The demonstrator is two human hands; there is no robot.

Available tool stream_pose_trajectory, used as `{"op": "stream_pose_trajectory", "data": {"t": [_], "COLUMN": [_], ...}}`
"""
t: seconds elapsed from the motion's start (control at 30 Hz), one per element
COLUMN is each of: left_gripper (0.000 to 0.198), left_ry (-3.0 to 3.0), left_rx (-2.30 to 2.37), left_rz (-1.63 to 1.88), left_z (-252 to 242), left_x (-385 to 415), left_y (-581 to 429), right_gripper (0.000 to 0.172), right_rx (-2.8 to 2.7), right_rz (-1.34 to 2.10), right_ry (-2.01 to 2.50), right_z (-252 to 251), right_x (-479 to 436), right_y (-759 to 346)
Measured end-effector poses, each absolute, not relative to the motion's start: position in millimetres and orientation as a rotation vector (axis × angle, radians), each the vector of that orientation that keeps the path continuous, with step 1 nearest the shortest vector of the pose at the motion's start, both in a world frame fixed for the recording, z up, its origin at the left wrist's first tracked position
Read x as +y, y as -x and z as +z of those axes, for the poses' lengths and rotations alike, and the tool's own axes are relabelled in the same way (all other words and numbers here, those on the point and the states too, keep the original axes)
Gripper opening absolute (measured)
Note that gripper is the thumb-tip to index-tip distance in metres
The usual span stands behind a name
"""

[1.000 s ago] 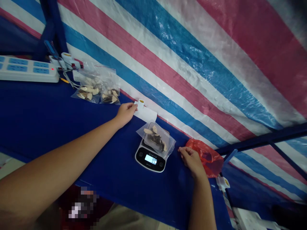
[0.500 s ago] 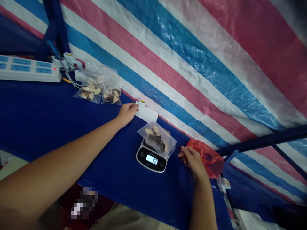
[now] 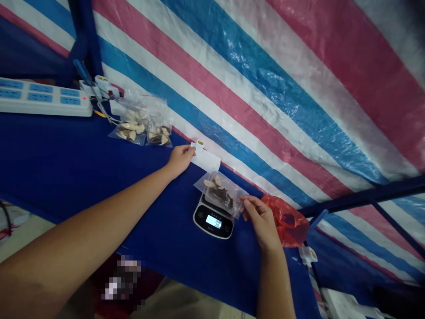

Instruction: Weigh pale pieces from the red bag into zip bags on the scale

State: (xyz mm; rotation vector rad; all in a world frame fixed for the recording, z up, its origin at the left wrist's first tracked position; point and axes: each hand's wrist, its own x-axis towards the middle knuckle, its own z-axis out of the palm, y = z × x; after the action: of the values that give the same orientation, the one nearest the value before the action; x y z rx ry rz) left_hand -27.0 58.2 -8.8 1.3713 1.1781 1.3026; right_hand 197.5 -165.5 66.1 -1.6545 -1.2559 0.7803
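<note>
A clear plastic bag of sliced mushrooms [image 3: 219,191] lies on a small kitchen scale [image 3: 213,220], whose lit display appears to read 9.8. My right hand [image 3: 260,219] pinches the bag's right edge between thumb and fingers. Further back, my left hand [image 3: 181,160] is closed, its fingertips at the left end of a white paper-like sheet [image 3: 209,160] and close to a white plug [image 3: 199,145]. What those fingertips grip, if anything, is hidden.
Several bagged portions of mushrooms [image 3: 133,124] lie at the back left, beside a white power strip [image 3: 43,97] and a blue-handled tool [image 3: 83,71]. A red plastic bag [image 3: 288,221] sits right of my right hand. A striped tarp wall [image 3: 212,79] borders the blue table [image 3: 133,181].
My right hand has moved left and taken hold of the mushroom bag's edge. My left hand stays by the white sheet. The whole view has shifted slightly.
</note>
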Motion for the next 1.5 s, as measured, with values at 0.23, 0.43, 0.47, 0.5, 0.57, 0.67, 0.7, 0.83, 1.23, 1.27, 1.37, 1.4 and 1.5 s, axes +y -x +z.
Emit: {"op": "stream_pose_trajectory", "data": {"t": [0.23, 0.43, 0.47, 0.5, 0.57, 0.67, 0.7, 0.83, 1.23, 1.27, 1.37, 1.4, 1.5], "left_gripper": [0.030, 0.029, 0.029, 0.029, 0.030, 0.030, 0.030, 0.032, 0.031, 0.031, 0.031, 0.031, 0.029], "left_ry": [-1.367, -1.350, -1.348, -1.348, -1.352, -1.363, -1.367, -1.384, -1.431, -1.437, -1.459, -1.468, -1.482], "left_rx": [1.183, 1.176, 1.173, 1.170, 1.163, 1.151, 1.147, 1.143, 1.178, 1.178, 1.175, 1.174, 1.136], "left_rz": [1.288, 1.289, 1.291, 1.291, 1.291, 1.289, 1.287, 1.283, 1.288, 1.286, 1.286, 1.285, 1.329], "left_z": [-5, 0, 0, 0, -1, -3, -4, -7, -6, -6, -7, -7, -9], "left_x": [59, 55, 55, 55, 55, 56, 56, 58, 59, 59, 59, 59, 57], "left_y": [29, 32, 32, 32, 32, 31, 30, 29, 30, 30, 29, 29, 27], "right_gripper": [0.023, 0.015, 0.015, 0.015, 0.015, 0.018, 0.018, 0.014, 0.052, 0.052, 0.048, 0.048, 0.046], "right_rx": [-1.706, -2.016, -2.033, -2.047, -2.063, -2.081, -2.089, -2.099, -1.325, -1.286, -1.195, -1.156, -0.954], "right_rz": [0.179, 0.137, 0.171, 0.200, 0.237, 0.295, 0.318, 0.360, 0.717, 0.689, 0.540, 0.520, 0.536], "right_ry": [1.759, 1.903, 1.924, 1.937, 1.944, 1.953, 1.963, 1.958, 1.925, 1.957, 2.004, 1.997, 1.856], "right_z": [158, 216, 219, 221, 221, 221, 220, 219, 112, 104, 88, 83, 62], "right_x": [-168, -166, -165, -164, -164, -165, -165, -161, -168, -172, -175, -172, -158], "right_y": [-161, -147, -145, -145, -145, -145, -145, -147, -247, -256, -279, -283, -287]}}
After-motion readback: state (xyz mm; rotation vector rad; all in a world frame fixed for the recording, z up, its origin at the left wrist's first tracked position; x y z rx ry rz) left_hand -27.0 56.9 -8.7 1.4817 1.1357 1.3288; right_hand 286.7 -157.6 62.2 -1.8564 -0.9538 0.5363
